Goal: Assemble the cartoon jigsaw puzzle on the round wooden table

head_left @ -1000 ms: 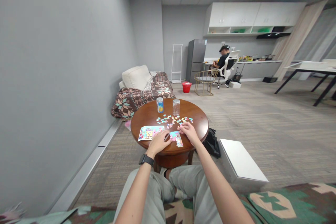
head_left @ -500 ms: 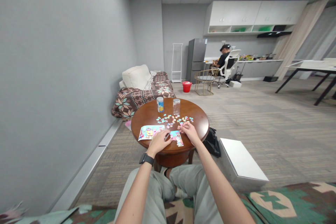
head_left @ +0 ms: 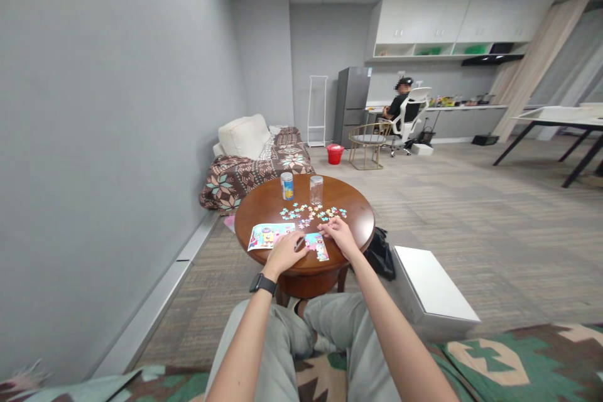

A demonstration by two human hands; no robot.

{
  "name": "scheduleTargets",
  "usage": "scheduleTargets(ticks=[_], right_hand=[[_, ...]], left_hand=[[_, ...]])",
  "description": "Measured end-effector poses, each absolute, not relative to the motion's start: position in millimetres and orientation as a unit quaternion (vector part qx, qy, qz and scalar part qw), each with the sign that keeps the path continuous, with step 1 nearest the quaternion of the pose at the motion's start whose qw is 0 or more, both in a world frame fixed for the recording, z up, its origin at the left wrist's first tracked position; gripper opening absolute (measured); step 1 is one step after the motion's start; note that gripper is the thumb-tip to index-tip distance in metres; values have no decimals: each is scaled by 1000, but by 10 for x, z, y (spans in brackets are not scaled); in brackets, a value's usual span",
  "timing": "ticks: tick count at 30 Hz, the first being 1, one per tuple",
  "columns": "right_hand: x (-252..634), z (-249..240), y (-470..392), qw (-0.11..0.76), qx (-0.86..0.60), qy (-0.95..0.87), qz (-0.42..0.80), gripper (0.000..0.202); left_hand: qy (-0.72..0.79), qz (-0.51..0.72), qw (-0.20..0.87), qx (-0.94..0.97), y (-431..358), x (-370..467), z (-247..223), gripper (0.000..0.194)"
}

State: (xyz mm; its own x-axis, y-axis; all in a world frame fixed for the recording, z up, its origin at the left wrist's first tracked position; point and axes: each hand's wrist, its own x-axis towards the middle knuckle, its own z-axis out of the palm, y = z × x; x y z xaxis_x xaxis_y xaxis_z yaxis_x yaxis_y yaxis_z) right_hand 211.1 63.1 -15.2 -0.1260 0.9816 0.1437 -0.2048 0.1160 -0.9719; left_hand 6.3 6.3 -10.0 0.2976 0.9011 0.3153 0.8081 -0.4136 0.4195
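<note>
A partly joined jigsaw puzzle (head_left: 316,244) with a colourful cartoon picture lies near the front of the round wooden table (head_left: 351,198). My left hand (head_left: 286,252) rests at its left edge, fingers stretched out, and covers part of the printed picture sheet (head_left: 262,237). Above the puzzle's top right edge, my right hand (head_left: 338,233) has thumb and forefinger pinched on a small puzzle piece, mostly hidden by the fingers. Loose puzzle pieces (head_left: 301,212) lie scattered beyond both hands.
Behind the pieces stand a jar with a blue and yellow label (head_left: 287,187) and a clear jar (head_left: 316,191). To the right of the table are a black bag (head_left: 380,255) and a white box (head_left: 433,282). A person (head_left: 398,103) sits in an office chair farther back.
My right hand has shifted very slightly left, its fingertips still pinched over the puzzle's top edge. My left hand stays in place. The view has tilted slightly.
</note>
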Motion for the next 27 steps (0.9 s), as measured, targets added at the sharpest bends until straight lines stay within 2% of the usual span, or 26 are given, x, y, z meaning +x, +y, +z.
scheduleTargets(ticks=[10,19,27], right_hand=[[2118,-181,658,538,-379,-523,541,43],[2120,-234,708,587,-385,-509,498,36],[2119,-175,650,541,-369,-518,550,41]], left_hand=[[536,253,90,800,42,74,-69,33],[539,247,92,800,33,73,-56,34],[535,249,90,802,39,80,-53,34]])
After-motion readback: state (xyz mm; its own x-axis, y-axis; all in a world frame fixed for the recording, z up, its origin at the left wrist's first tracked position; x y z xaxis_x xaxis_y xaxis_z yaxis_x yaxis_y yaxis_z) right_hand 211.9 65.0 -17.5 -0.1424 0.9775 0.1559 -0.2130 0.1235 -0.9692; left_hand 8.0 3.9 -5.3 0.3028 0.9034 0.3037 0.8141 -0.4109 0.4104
